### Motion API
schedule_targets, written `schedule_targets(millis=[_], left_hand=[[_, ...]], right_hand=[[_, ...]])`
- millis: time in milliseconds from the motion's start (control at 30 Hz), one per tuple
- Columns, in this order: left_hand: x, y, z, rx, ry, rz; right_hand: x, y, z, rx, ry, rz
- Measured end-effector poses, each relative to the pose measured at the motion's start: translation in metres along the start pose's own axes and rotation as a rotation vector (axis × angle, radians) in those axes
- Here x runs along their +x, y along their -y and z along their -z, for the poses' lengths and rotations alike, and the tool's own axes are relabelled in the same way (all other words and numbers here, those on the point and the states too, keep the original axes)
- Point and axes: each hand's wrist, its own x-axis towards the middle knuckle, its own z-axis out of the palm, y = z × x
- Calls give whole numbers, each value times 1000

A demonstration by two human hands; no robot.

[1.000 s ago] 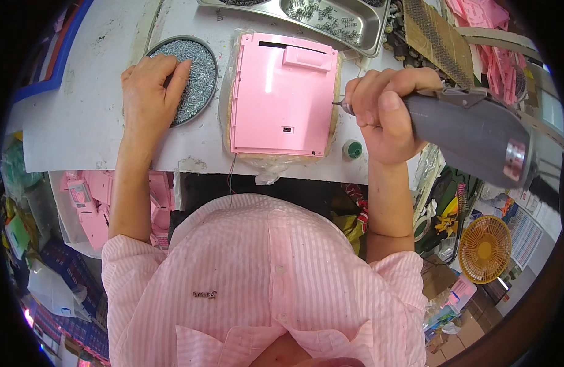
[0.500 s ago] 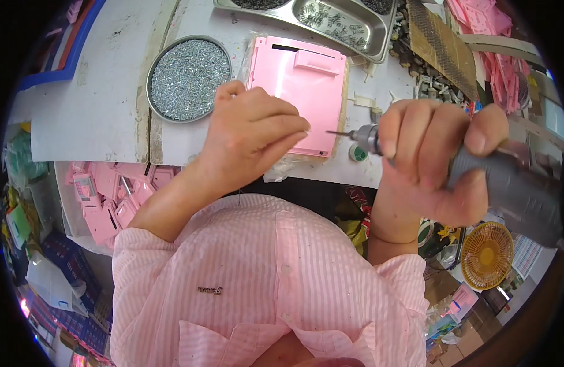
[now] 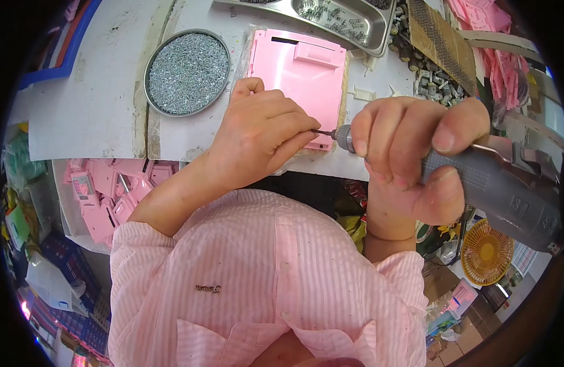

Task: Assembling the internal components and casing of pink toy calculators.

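My right hand (image 3: 410, 156) grips a grey electric screwdriver (image 3: 496, 189), raised level with its thin bit pointing left. My left hand (image 3: 260, 131) is closed, and its fingertips meet the tip of the bit; a small screw between them is too small to make out. Behind the hands a pink plastic panel (image 3: 297, 67) lies flat on the white worktable (image 3: 92, 104). A round metal dish of small silver screws (image 3: 187, 70) sits just left of the panel.
A long steel tray with screws (image 3: 343, 18) lies at the table's far edge. Brown mesh pieces (image 3: 432, 37) and more pink parts (image 3: 496, 37) are at the right. A bin of pink parts (image 3: 104, 196) stands below the table on the left; a yellow fan (image 3: 487, 251) is low right.
My left hand left the screw dish and came right to the bit's tip. My right hand lifted the screwdriver off the panel's edge and swung it level.
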Motion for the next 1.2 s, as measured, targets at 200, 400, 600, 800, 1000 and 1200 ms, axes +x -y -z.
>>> schedule_targets(millis=[200, 400, 600, 800, 1000, 1200], left_hand=[[4, 0, -5, 83, 84, 11], [18, -2, -19, 273, 308, -59], [19, 5, -21, 330, 357, -150], [35, 11, -10, 196, 162, -5], [35, 30, -3, -32, 139, 137], [34, 29, 2, -186, 140, 235]], right_hand=[[-7, 2, 5, 1, -51, 5], [-12, 9, 44, -12, -114, 101], [-4, -12, 55, 38, -188, 186], [23, -58, 81, -29, -327, 206], [44, -85, 81, -93, -323, 162], [48, -87, 75, -123, -298, 96]])
